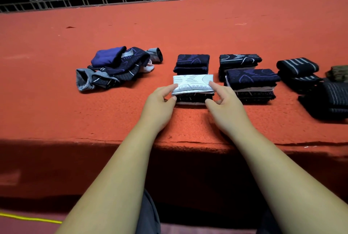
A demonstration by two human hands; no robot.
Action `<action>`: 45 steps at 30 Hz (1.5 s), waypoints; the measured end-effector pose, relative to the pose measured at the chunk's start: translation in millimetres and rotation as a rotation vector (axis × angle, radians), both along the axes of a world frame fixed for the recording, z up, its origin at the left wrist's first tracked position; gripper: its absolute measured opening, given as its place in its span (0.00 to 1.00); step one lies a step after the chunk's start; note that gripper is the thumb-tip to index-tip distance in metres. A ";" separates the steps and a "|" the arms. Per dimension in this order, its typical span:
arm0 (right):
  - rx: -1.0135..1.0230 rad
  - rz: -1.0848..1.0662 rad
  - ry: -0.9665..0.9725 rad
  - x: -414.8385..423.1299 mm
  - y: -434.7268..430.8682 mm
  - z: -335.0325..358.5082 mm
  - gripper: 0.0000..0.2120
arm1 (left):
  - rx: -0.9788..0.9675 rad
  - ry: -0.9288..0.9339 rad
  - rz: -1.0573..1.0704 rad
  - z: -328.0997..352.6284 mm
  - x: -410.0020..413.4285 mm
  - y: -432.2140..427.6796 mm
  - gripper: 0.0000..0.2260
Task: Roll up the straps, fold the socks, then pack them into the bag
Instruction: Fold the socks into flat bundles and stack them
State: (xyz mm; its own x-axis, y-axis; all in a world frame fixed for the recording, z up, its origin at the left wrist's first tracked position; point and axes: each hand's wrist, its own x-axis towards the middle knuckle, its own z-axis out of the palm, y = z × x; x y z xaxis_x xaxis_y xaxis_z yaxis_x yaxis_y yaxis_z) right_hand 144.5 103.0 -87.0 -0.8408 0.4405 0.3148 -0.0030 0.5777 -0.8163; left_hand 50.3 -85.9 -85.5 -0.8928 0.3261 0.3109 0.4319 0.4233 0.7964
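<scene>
At the middle of the red table (56, 92), just past its near edge, I hold a white folded sock (193, 84) on top of a small stack (190, 99) of dark and pale layers. The sock lies flat, its long axis running left to right, in line with the table's edge. My left hand (160, 103) pinches its left end, fingers on top and thumb against the side. My right hand (226, 101) takes the right end, with the forefinger laid on the white top and the thumb curled against the front of the stack below.

I count four piles of folded socks. One is under my hands, and one dark pile with purple lines (192, 63) touches it from behind. Two more sit to the right: a rear pile (239, 61) and a taller near pile (252, 84) that overlaps its front. To the left, well apart, lies one loose heap of socks (116, 68) in blue, grey and black; I cannot count the tangled pieces in it. At the right are three dark striped rolled straps (297, 68), the nearest one blurred and cut off by the frame's edge. Beyond them an olive-brown thing (339, 73) is cut off too, and I cannot tell what it is.

How many socks lie under the white one is hidden by my fingers.
</scene>
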 end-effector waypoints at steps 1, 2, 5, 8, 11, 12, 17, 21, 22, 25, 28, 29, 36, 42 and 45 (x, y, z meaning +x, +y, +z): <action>0.004 0.003 0.002 0.0 0.0 -0.3 0.28 | 0.005 -0.006 -0.004 0.0 0.0 -0.1 0.20; 0.009 0.006 0.006 0.0 0.1 -0.7 0.28 | 0.006 -0.009 -0.007 0.1 0.0 -0.2 0.20; 0.031 0.002 0.022 1.1 -0.3 -0.9 0.29 | 0.002 -0.018 -0.021 0.9 2.2 -2.4 0.21; 0.030 -0.004 0.044 3.8 -1.9 -0.9 0.29 | 0.023 -0.018 -0.019 1.9 3.3 -6.1 0.22; 0.011 -0.018 0.099 8.4 -4.4 -0.4 0.27 | 0.054 -0.011 -0.022 3.9 2.7 -10.6 0.22; 0.009 -0.034 0.123 10.3 -5.6 0.3 0.24 | 0.067 -0.011 -0.028 5.1 3.4 -11.9 0.21; 0.013 -0.055 0.212 18.8 -14.1 6.0 0.10 | 0.090 -0.033 0.016 6.4 -1.1 -23.2 0.17; 0.093 0.078 0.133 22.7 -26.0 3.9 0.06 | 0.072 -0.094 0.062 3.1 -12.0 -36.3 0.12; 0.121 0.111 0.112 23.1 -29.5 2.2 0.06 | 0.062 -0.094 0.078 3.4 -13.6 -39.9 0.12; 0.213 0.184 0.056 23.4 -38.1 -0.9 0.06 | 0.021 -0.079 0.122 5.5 -18.4 -52.9 0.12; 0.288 0.224 0.012 22.1 -43.8 -3.2 0.05 | -0.017 -0.075 0.167 6.5 -24.7 -67.9 0.12; 0.311 0.233 -0.003 21.9 -46.4 -3.5 0.05 | -0.026 -0.070 0.180 6.6 -26.6 -72.9 0.12; 0.358 0.267 -0.020 14.6 -74.0 -2.2 0.05 | -0.054 -0.074 0.231 5.7 -34.2 -104.6 0.13; 0.293 0.228 -0.015 -9.7 -115.5 -3.2 0.04 | -0.002 -0.116 0.302 4.3 -46.3 -130.7 0.13; 0.253 0.230 -0.027 -33.8 -139.2 1.6 0.04 | 0.132 -0.190 0.309 1.4 -56.7 -138.3 0.14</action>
